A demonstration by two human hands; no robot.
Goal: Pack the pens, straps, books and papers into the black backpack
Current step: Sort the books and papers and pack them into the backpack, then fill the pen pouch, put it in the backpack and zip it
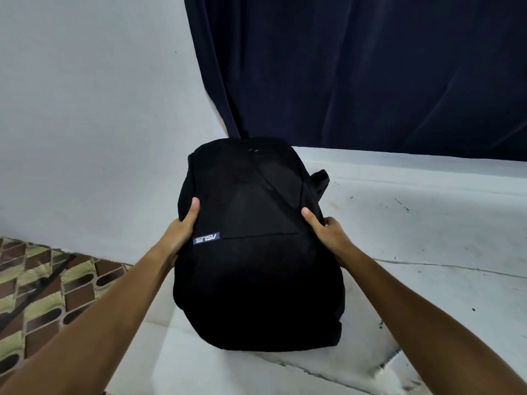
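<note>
Nearest, two bare forearms reaching forward over a white, scuffed table surface (427, 223). Between them, a bulging black fabric backpack (256, 280) lying on that surface, small blue logo label (206, 238) upside down near its left edge. Left hand (182, 229) gripping the left side, thumb pressed on top, fingers hidden beneath. Right hand (325, 229) clasping the right side likewise. Left of the table, patterned brown-and-green floor tiles (42, 295). Beyond, a pale wall (85, 109) and a dark navy curtain (370, 67).

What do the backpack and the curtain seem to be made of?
Backpack: likely matte black woven synthetic fabric; it sags and creases under both hands. Curtain: dark blue soft cloth, perhaps velvety, judging by hanging folds and faint sheen.
</note>
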